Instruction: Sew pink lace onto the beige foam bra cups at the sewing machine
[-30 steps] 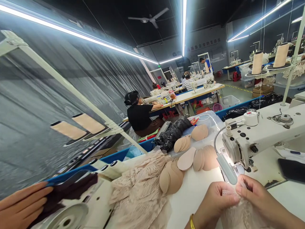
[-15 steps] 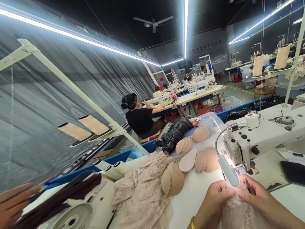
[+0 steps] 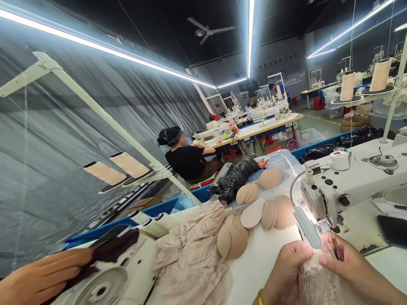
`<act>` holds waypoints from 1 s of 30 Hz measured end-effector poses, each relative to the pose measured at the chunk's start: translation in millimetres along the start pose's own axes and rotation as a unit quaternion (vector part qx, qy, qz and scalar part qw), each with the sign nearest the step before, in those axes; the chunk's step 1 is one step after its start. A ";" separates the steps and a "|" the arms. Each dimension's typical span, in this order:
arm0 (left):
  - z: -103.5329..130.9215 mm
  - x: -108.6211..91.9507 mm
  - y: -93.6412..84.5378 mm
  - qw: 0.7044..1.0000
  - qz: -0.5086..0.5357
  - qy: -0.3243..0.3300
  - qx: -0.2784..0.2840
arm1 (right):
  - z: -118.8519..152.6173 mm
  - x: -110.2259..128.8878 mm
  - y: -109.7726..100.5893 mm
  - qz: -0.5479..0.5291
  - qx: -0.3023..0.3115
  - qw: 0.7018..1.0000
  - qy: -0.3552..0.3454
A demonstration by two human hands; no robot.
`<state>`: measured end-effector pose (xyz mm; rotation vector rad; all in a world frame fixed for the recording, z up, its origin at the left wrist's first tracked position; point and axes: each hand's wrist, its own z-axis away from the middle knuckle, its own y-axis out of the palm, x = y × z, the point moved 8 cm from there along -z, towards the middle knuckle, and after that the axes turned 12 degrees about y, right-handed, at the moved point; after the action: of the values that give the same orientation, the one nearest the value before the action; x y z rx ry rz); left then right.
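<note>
My left hand (image 3: 286, 269) pinches the edge of a beige lace fabric piece (image 3: 318, 279) between thumb and fingers. My right hand (image 3: 348, 260) grips the same piece from the other side. A small dark metal tool (image 3: 336, 249) lies in its fingers; its kind cannot be made out. Both hands are just in front of the sewing machine (image 3: 314, 197), below its lit grey lamp (image 3: 307, 226). The needle area is largely hidden by the lamp. Beige teardrop-shaped pads (image 3: 233, 237) lie in stacks to the left, beside a heap of beige lace (image 3: 190, 250).
At far left another person's hand (image 3: 47, 271) rests on dark cloth (image 3: 117, 248) by a second machine (image 3: 133, 271). A clear plastic bin (image 3: 286, 161) and black bag (image 3: 235, 178) stand behind the pads. A phone (image 3: 392, 228) lies at right. A co-worker (image 3: 187, 159) sits ahead.
The other person's hand at left has moved right onto the dark cloth. My own hands keep hold of the lace with little movement. The co-worker ahead has shifted slightly.
</note>
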<state>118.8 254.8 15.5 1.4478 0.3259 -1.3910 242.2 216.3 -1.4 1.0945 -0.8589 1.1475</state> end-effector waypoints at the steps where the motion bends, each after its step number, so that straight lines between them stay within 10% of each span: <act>1: 0.1 -0.5 1.9 1.000 0.003 0.002 0.008 | 0.2 0.1 -0.2 -0.003 0.000 1.000 0.000; 14: -0.9 2.8 4.7 0.994 -0.003 -0.009 0.113 | 4.1 5.5 -7.6 -0.039 -0.043 0.998 0.005; 30: -4.7 5.9 -4.9 0.998 0.000 0.006 0.069 | 10.3 16.4 -7.4 -0.037 -0.078 0.996 -0.006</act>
<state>119.4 257.8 7.0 1.5685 0.2416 -1.4278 253.1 210.3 15.1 0.9970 -0.8944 0.9964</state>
